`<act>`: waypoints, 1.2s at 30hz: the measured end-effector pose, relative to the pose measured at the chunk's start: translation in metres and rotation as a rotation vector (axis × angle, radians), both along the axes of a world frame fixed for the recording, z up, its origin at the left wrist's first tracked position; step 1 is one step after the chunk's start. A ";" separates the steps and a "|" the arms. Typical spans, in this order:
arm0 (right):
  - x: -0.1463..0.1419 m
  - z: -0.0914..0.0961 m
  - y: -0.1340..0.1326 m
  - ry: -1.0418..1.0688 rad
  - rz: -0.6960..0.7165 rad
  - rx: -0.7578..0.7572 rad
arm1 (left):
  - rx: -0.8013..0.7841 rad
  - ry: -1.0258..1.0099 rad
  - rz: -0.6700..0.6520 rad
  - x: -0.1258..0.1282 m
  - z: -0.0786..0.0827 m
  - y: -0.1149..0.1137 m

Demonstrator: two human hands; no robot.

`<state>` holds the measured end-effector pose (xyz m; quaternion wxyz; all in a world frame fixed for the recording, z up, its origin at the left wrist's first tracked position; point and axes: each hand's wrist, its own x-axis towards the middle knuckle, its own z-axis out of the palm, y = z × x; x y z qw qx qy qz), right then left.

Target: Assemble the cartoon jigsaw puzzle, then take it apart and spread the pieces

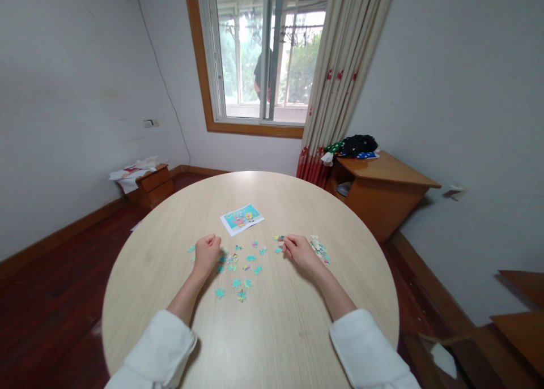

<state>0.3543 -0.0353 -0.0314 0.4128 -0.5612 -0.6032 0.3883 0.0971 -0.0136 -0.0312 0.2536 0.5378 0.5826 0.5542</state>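
Observation:
Over the left part of the round table, my left hand [207,253] is curled into a fist; anything inside it is hidden. My right hand [300,250] pinches with thumb and fingers at a small yellow and teal puzzle piece [277,238]. Between the hands lie several scattered puzzle pieces [237,283], mostly teal, some with yellow or pink. A small heap of pieces [315,244] sits just right of my right hand, partly covered by it. Beyond the hands rests a picture card [242,218] with pink and yellow cartoon figures on teal.
The light wood table [255,343] has a curved edge all round. Behind it on the right stands a brown desk [382,179] with a pile of dark cloth [359,145]. A low wooden cabinet [155,184] is at the left, and a person [263,75] shows beyond the window.

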 end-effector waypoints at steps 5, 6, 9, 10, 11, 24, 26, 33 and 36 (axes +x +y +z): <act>-0.013 0.003 -0.011 -0.151 0.116 -0.040 | 0.003 0.012 0.001 -0.001 -0.001 0.001; -0.013 0.004 -0.013 -0.175 0.148 -0.060 | 0.002 0.011 0.003 -0.001 -0.001 0.001; -0.013 0.008 -0.017 -0.262 0.225 -0.150 | 0.005 0.013 0.002 -0.001 -0.001 0.001; -0.013 0.009 -0.018 -0.295 0.243 -0.185 | 0.008 0.015 0.002 -0.001 -0.002 0.001; -0.013 0.011 -0.018 -0.331 0.253 -0.214 | 0.011 0.017 0.002 -0.001 -0.002 0.001; -0.023 0.023 -0.021 -0.551 0.168 -0.257 | 0.009 0.022 0.002 0.000 -0.001 0.001; -0.024 0.027 -0.022 -0.584 0.132 -0.273 | 0.009 0.029 0.001 0.000 -0.001 0.001; -0.022 0.022 -0.021 -0.543 0.106 -0.214 | -0.008 -0.011 0.000 0.000 0.001 0.001; -0.019 0.013 -0.016 -0.267 0.054 -0.158 | -0.018 -0.026 -0.003 0.001 0.001 0.001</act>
